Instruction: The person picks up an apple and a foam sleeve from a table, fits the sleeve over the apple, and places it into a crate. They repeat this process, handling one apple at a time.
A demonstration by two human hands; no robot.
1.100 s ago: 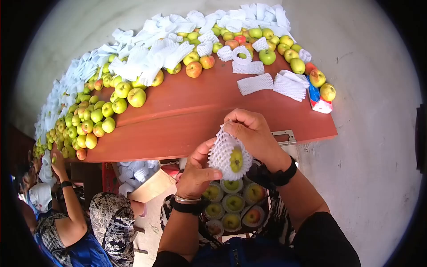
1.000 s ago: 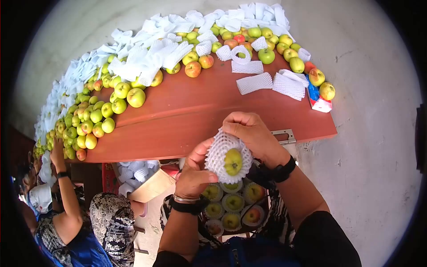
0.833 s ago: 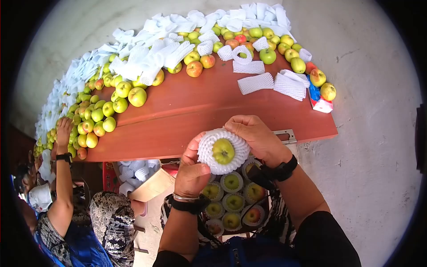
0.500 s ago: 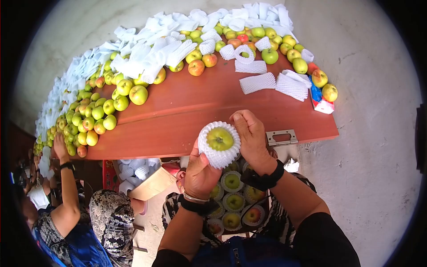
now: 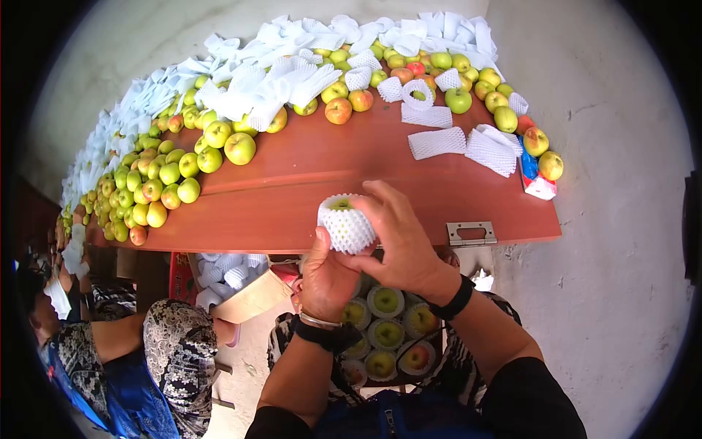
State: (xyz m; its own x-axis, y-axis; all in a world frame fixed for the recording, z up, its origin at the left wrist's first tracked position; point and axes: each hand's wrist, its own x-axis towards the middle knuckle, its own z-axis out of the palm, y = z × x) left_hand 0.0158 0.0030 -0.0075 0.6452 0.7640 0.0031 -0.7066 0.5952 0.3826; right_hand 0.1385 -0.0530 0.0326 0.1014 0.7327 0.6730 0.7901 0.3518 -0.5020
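A green apple in a white foam net (image 5: 348,230) is held above the front edge of the table, its top showing through the net's opening. My left hand (image 5: 327,285) supports it from below and the left, thumb up along its side. On the right, my right hand (image 5: 406,245) curls thumb and fingers around the same netted apple. Beneath my hands, several netted apples (image 5: 386,333) sit in rows at my lap, partly hidden by my forearms. Flat foam nets (image 5: 436,143) lie on the table beyond my right hand.
Loose apples (image 5: 168,173) and a long heap of foam nets (image 5: 292,80) cover the back and left of the reddish table (image 5: 292,183). A metal hinge (image 5: 471,233) sits at its front edge. A cardboard box of nets (image 5: 252,298) and another person (image 5: 110,358) are at left.
My right hand has moved left onto the netted apple, which has tipped so its side now faces me. The other person's arm has drawn back from the loose apples.
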